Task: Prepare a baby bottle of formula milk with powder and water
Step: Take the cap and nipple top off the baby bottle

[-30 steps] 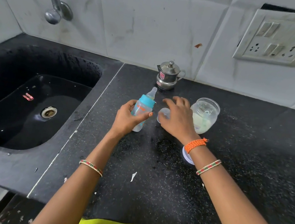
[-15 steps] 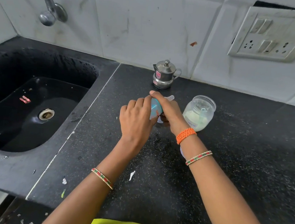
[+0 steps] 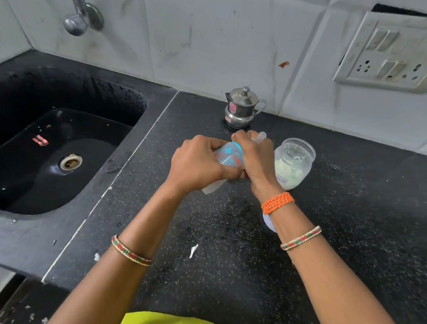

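Both hands on the baby bottle (image 3: 225, 160), held tilted above the black desk (image 3: 358, 231) at centre frame, teat end toward 1 o'clock. Left hand (image 3: 196, 165) wrapped round the bottle body, fingers curled tight. Right hand (image 3: 255, 157) curled over the blue collar (image 3: 236, 148) and teat (image 3: 260, 135), gripping the top. Open powder jar (image 3: 293, 163) stands on desk just beside right hand at 3 o'clock, pale powder inside. Small steel pot (image 3: 241, 107) with lid at 12 o'clock, by the wall. White lid (image 3: 268, 221) partly hidden under right wrist. Sink (image 3: 49, 143) at 9 o'clock, tap (image 3: 75, 13) above it. Switchboard (image 3: 400, 50) at 2 o'clock.
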Available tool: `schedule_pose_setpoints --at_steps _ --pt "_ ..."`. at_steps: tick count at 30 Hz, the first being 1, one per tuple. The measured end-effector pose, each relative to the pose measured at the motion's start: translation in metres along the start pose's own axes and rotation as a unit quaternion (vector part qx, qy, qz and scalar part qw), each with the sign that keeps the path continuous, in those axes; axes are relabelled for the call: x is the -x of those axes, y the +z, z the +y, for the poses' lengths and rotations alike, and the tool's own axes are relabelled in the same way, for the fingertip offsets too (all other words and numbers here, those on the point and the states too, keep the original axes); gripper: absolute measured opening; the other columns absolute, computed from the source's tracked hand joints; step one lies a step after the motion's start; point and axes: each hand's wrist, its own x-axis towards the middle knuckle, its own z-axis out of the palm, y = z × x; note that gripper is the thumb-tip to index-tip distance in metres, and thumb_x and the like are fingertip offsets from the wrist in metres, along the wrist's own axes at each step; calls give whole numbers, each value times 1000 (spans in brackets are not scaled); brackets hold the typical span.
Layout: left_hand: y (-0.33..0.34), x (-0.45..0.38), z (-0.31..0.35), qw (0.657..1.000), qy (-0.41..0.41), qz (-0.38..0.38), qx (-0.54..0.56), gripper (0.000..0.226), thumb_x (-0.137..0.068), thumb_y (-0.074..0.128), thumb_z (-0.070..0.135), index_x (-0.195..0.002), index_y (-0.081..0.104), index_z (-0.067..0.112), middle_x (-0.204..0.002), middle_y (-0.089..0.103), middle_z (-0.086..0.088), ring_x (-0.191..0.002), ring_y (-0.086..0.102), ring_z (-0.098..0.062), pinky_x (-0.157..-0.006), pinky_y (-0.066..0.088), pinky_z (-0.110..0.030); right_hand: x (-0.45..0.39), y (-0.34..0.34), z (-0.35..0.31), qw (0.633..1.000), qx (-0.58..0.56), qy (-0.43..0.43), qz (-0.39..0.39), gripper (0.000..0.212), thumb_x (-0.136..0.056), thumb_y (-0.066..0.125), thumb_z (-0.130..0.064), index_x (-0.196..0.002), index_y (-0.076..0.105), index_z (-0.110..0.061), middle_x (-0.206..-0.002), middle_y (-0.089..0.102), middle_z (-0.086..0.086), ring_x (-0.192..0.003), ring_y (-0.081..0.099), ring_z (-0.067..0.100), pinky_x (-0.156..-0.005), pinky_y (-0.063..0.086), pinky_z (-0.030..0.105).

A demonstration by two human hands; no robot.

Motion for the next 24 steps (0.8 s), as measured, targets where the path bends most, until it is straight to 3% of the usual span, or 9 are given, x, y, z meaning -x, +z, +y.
schedule_pose_setpoints --at_steps 3,8,12,16,18,20,22,24 --pt "-5 2 -3 993 -30 -74 90 38 -43 82 51 -74 74 32 -73 73 1 -74 68 -17 -72 54 -36 7 -2 1 1000 -16 -21 -14 25 -62 60 -32 -55 43 -15 -48 37 -6 -56 41 16 -56 34 36" --pt "-9 6 -5 950 -57 -177 250 17 -63 84 15 -76 75 9 -66 67 -6 -59 61 -13 -59 48 -24 16 -10 -5 995 -7 -69 -73 24 -67 57 -25 -56 42 -10 -54 33 2 -58 35 20 -55 30 34" --pt "-4 3 -17 909 -41 -253 330 21 -53 79 29 -69 75 16 -61 67 -3 -54 61 -14 -51 48 -20 19 -15 -5 983 0 -144 -113 31 -72 55 -22 -55 33 -6 -53 28 3 -55 26 18 -52 24 33" --pt "7 1 -25 901 -6 -257 348 30 -67 76 24 -93 71 11 -79 71 -5 -68 66 -15 -63 52 -25 11 -28 1 972 71 -190 -117 41 -74 59 -32 -57 39 0 -53 35 4 -52 33 15 -50 27 29" --pt "12 -1 -23 943 20 -194 270 41 -68 76 30 -103 66 11 -90 72 -4 -78 67 -15 -72 52 -31 5 -30 5 980 91 -156 -84 38 -75 63 -39 -58 46 -9 -52 45 -3 -51 42 11 -50 34 26" --pt "15 -4 -17 994 64 -77 39 56 -68 76 43 -114 58 18 -97 71 -1 -86 66 -20 -75 50 -36 3 -27 10 987 118 -89 -60 39 -77 64 -50 -60 55 -17 -58 59 -6 -57 57 11 -54 42 26" --pt "17 -3 -9 968 115 23 -222 77 -73 70 49 -136 39 19 -105 68 -4 -94 64 -28 -70 44 -36 5 -20 13 991 109 3 -79 39 -80 61 -58 -71 65 -20 -71 69 -2 -66 65 13 -56 47 26" --pt "22 -3 -6 944 149 49 -290 97 -76 68 49 -148 12 15 -107 66 -5 -95 63 -27 -64 40 -35 7 -14 15 992 52 79 -84 39 -79 61 -57 -78 68 -19 -77 71 3 -70 67 16 -55 46 25"
